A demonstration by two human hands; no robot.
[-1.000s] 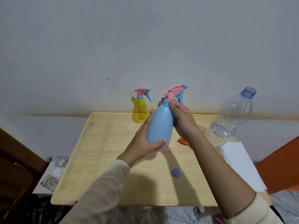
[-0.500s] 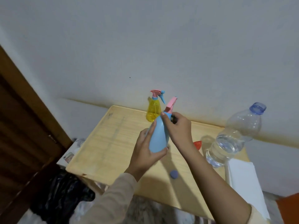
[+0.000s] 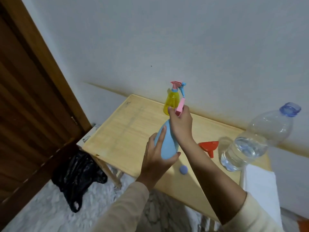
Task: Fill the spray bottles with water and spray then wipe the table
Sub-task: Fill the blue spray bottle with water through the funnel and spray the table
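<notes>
I hold a light blue spray bottle (image 3: 165, 143) above the wooden table (image 3: 127, 131). My left hand (image 3: 157, 158) grips its body from below. My right hand (image 3: 181, 124) is curled round its neck and pink spray head (image 3: 180, 106). A yellow spray bottle (image 3: 171, 102) with a pink and blue head stands at the table's back edge near the wall. A large clear water bottle (image 3: 254, 141), partly filled and uncapped, stands at the right. A white cloth (image 3: 260, 185) lies at the table's right front corner.
A red funnel (image 3: 209, 146) lies on the table beside the water bottle. A small blue cap (image 3: 183, 169) lies near the front edge. A black plastic bag (image 3: 78, 173) sits on the floor left of the table, next to a brown wooden door (image 3: 30, 114).
My view has swung left and down, bringing the door and black bag into sight. The blue bottle's pink spray head has turned away from its side-on position under my right hand.
</notes>
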